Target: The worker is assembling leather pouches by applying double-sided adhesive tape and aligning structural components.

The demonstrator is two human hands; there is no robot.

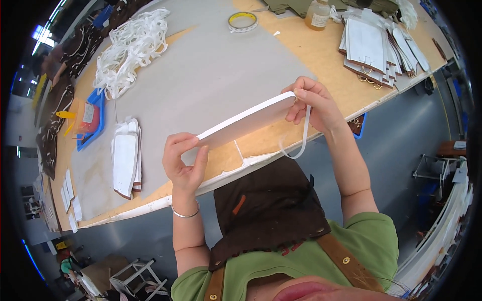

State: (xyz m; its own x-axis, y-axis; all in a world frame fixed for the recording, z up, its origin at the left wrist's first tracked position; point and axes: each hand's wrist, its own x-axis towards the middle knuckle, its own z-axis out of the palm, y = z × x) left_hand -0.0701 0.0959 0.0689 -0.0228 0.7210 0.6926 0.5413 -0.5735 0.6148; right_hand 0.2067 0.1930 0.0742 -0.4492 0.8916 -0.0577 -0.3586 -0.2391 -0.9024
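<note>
Between my two hands, above the table's near edge, a flat white panel [241, 124] with a pale grey face is held tilted, its right end higher. My left hand [185, 159] pinches its left end between thumb and fingers. At the far right corner my right hand [317, 104] grips the panel, thumb and forefinger on its rim. A narrow white strip [306, 131] hangs in a loop below my right hand. Whether the strip also runs along the panel's upper edge, I cannot tell.
A heap of white strips [131, 50] lies at the back left. Stacked white panels [125, 158] and a blue tray [103, 108] with an orange container stand left. Far off are a tape roll [243, 22], a bottle [317, 15] and brown-edged panels with rings [365, 44].
</note>
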